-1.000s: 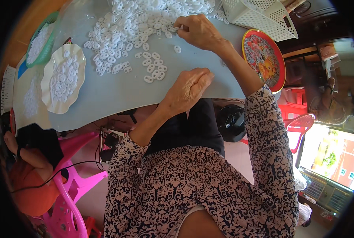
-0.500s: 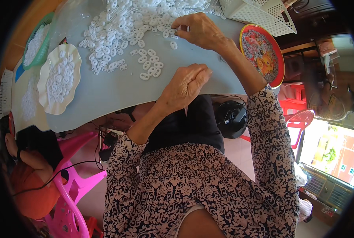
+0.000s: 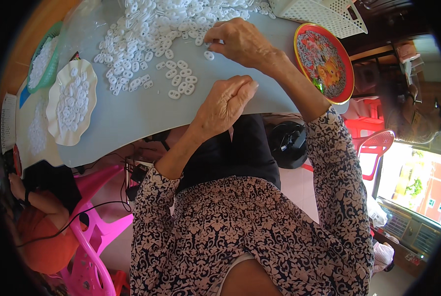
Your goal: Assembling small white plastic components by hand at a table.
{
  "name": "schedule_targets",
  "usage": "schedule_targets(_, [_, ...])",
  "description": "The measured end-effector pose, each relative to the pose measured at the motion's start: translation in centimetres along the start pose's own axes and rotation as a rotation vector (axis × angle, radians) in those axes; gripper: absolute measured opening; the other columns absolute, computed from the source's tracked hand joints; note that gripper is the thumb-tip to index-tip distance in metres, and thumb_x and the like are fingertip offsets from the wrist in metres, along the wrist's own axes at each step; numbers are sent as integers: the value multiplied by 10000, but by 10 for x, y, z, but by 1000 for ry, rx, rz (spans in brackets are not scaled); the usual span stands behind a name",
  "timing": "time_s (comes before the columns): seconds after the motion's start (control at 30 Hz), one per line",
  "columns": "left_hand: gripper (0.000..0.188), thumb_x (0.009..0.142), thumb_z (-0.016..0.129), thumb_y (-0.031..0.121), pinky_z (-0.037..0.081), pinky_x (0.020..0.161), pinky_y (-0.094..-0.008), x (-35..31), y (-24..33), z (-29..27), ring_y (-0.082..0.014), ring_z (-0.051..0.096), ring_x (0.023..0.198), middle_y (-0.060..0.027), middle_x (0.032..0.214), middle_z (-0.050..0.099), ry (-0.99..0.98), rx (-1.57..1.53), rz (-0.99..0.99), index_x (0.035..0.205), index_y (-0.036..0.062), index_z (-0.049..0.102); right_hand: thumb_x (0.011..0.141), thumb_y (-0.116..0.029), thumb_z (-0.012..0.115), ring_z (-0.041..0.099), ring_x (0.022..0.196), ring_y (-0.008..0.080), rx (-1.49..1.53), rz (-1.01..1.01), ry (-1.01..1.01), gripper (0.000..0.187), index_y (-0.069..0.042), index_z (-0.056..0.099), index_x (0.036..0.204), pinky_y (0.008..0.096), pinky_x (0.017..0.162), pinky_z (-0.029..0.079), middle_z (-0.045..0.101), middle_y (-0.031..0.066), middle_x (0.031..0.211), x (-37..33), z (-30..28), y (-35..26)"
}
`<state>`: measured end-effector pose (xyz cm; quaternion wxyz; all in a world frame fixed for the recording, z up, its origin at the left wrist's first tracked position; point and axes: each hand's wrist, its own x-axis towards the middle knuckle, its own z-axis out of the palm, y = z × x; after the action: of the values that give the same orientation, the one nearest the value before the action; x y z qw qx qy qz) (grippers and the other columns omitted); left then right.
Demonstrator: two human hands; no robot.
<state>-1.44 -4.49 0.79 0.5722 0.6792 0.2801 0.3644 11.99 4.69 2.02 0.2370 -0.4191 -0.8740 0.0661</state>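
Over the grey table (image 3: 146, 111), my left hand (image 3: 225, 106) is closed in a fist near the front edge; whatever it may hold is hidden. My right hand (image 3: 245, 44) reaches to the near right side of a heap of small white oval plastic pieces (image 3: 131, 44), each with two holes. Its thumb and forefinger are bent and a little apart, and no piece shows between them. Just below the thumb tip lies a single white piece (image 3: 208, 55). Left of my hands, a small loose group of the same pieces (image 3: 182, 81) lies on the table.
A scalloped cream dish (image 3: 92, 89) of white pieces and a green basket (image 3: 55, 61) stand at the left. At the right are a red-rimmed round tray (image 3: 349, 81) of small grey bits and a white perforated basket (image 3: 324, 17). Another person's arm (image 3: 45, 204) shows lower left, by a pink chair (image 3: 94, 237).
My right hand has shifted slightly left, and the white piece seen between its fingers before no longer shows there. My left hand stays closed, a little further left. The whole view has shifted slightly.
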Motion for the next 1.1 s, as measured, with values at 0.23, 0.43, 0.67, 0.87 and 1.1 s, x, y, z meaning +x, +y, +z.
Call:
schedule_targets(0.23, [351,965,420,273,344,543,-261,0,-2,-1,-101,359,587,-17,616,393,-7,-17,-12,740,7,459,761,-73,622,627,622,284,-268,46,-121,95,-18,679,814,368,598,506,643,139,708,13,-1,-9])
schedule_targets(0.43, [275,946,453,231,374,583,-243,2,-8,-2,-81,420,621,-7,662,472,150,-57,52,800,5,509,813,-128,621,523,518,133,322,276,115,151,12,671,841,279,501,433,600,52,622,-16,-17,-8])
schedule_targets(0.67, [249,935,497,248,373,647,-210,8,-5,-5,-70,476,704,-12,738,556,460,-98,-6,896,11,564,907,-201,587,398,556,46,961,532,221,238,25,656,938,201,495,345,536,-7,644,-55,-17,-29])
schedule_targets(0.87, [227,943,498,225,366,573,-210,14,-7,-5,-61,461,639,-8,706,559,415,-2,147,913,11,567,890,-179,588,437,572,33,1014,502,265,191,-9,672,913,198,500,374,610,-13,694,-72,-20,-37])
schedule_targets(1.1, [214,935,497,198,364,553,-211,13,-2,1,-53,452,608,-14,677,564,360,191,74,900,5,581,849,-139,618,564,642,60,774,390,311,157,-4,665,913,226,570,462,653,28,718,-79,-22,-33])
